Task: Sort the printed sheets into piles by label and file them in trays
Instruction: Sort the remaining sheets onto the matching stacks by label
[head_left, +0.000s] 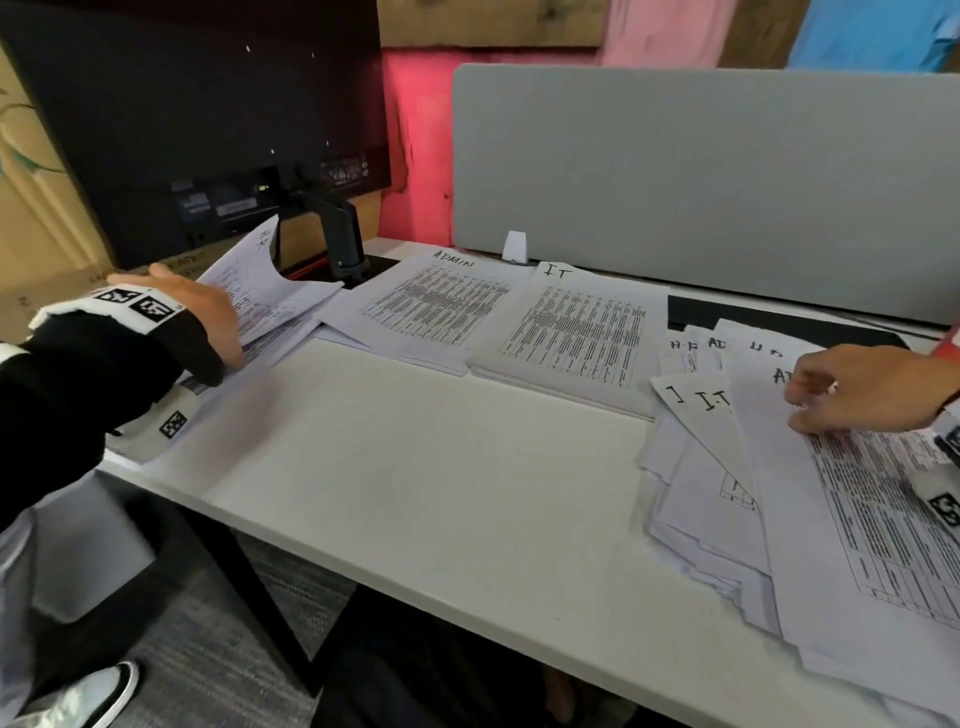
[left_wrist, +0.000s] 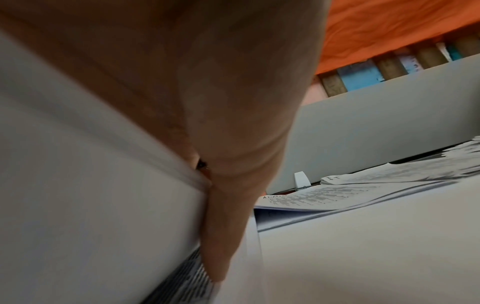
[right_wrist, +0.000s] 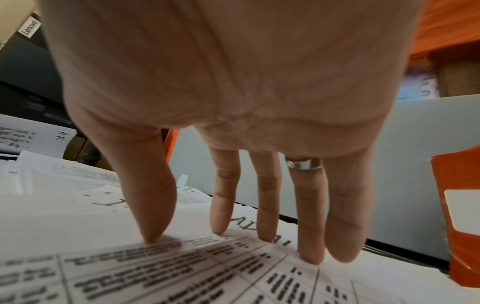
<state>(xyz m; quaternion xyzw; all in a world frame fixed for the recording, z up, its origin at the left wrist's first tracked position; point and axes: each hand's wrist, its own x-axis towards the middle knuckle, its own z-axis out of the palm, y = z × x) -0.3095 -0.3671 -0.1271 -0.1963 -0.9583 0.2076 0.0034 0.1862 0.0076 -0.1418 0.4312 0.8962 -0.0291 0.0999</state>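
1. At the near right of the tabletop (head_left: 415, 493), the unsorted sheets (head_left: 717, 493) are fanned out, so that the handwritten labels on their top edges can be read; "I.T", "AD" and perhaps "H-R" are seen there.
2. The top sheet of this heap (right_wrist: 207, 277) is pressed down by the right hand (head_left: 852, 389), whose fingers (right_wrist: 310, 216) are stretched almost straight, with the tips on the paper and nothing clasped. Its label begins with "AD", judged to be ADMIN. A ring (right_wrist: 303, 164) is worn on one finger.
3. At the left, some sheets labelled "HR" (head_left: 260, 291) are held at their near edge by the left hand (head_left: 208, 317), and the far end is curled upward. It is judged that they are being laid on the HR pile (head_left: 291, 332) beneath.
4. Farther back, in the middle, two sorted piles are laid side by side: the ADMIN pile (head_left: 431, 306) on the left and the IT pile (head_left: 576, 332) just beside it on the right.
5. At the far left stands the monitor (head_left: 182, 130), on which "Lenovo" can be read in the right wrist view; a grey divider panel (head_left: 701, 182) closes the far right.
6. No trays can be made out clearly, so the filing is judged as not yet begun.
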